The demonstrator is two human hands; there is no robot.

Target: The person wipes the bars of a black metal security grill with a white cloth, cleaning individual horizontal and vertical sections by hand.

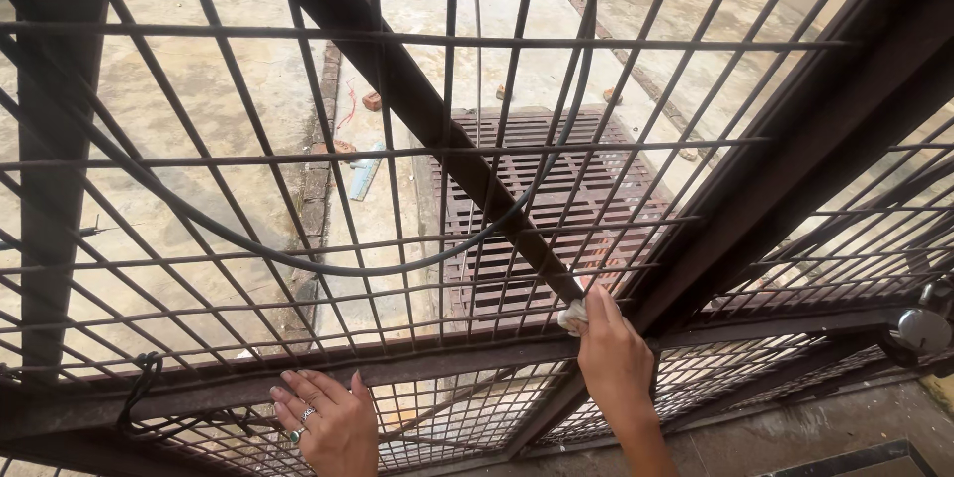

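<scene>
A dark brown metal grille gate (397, 89) fills the view, with thin bars and thick frame members. My right hand (611, 353) presses a small white cloth (572, 317) against the lower end of the thick diagonal bar (437, 129), where it meets the horizontal rail. My left hand (328, 417), wearing rings, rests with fingers spread on the horizontal rail (417, 363) at the lower left, holding nothing.
A black cable (298, 258) sags across the grille. Beyond the gate lie a concrete yard, a rusty drain grate (537, 199), loose brick pieces (372, 100) and a brick-edged strip. A round metal latch (924, 328) sits at the right edge.
</scene>
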